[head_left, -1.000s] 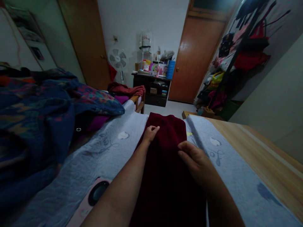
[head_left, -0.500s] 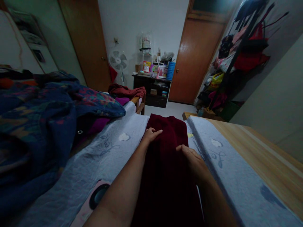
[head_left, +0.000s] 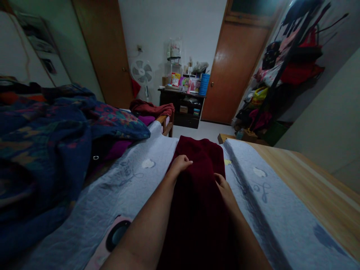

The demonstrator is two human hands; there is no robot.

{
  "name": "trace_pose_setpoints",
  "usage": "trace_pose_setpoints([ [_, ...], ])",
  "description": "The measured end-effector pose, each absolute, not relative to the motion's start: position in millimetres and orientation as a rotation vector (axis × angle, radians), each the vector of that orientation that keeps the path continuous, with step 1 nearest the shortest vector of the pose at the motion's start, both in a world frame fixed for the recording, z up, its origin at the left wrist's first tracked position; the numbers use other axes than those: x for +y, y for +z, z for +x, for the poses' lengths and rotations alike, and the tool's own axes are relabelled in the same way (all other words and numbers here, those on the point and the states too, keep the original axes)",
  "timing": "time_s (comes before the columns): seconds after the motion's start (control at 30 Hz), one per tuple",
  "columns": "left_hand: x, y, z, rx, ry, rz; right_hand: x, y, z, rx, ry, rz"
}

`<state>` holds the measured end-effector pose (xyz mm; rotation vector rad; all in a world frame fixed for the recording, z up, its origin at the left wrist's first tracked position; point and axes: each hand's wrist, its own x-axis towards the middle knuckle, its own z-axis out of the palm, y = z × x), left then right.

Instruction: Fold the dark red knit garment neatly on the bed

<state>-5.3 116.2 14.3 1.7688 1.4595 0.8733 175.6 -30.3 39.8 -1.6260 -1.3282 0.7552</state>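
A dark red garment (head_left: 197,153) lies lengthwise in front of me on the pale blue bedspread (head_left: 123,187), running from the near edge of the view to the bed's far end. At its left side my left hand (head_left: 181,165) has its fingers curled into the fabric, the thumb pointing right. My right hand (head_left: 222,183) is bent over the right side of the garment, a little nearer to me, its fingers closed on the cloth. The fabric between the hands shows soft folds. Its near part is too dark to make out.
A heap of floral blue clothing (head_left: 56,131) fills the left side. Beside my left forearm lies a pink object with a dark round face (head_left: 118,234). Bare wooden board (head_left: 303,168) borders the bedspread on the right. A fan (head_left: 142,73) and a dark cabinet (head_left: 185,120) stand beyond.
My left hand has curled its fingers and come slightly nearer to me. My right hand has turned and closed in on the garment's right side. The view has shifted a little.
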Motion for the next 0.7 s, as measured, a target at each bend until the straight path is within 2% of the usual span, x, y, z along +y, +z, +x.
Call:
trace_pose_setpoints([
  [0.23, 116.4, 25.4, -7.5, 1.422, 0.967, 1.712, 16.9, 48.2, 193.2, -1.350, 0.894, -1.690],
  [0.7, 122.0, 21.3, -14.9, 1.434, 1.181, 1.432, 39.2, 21.2, 176.0, -1.356, 0.641, -1.638],
])
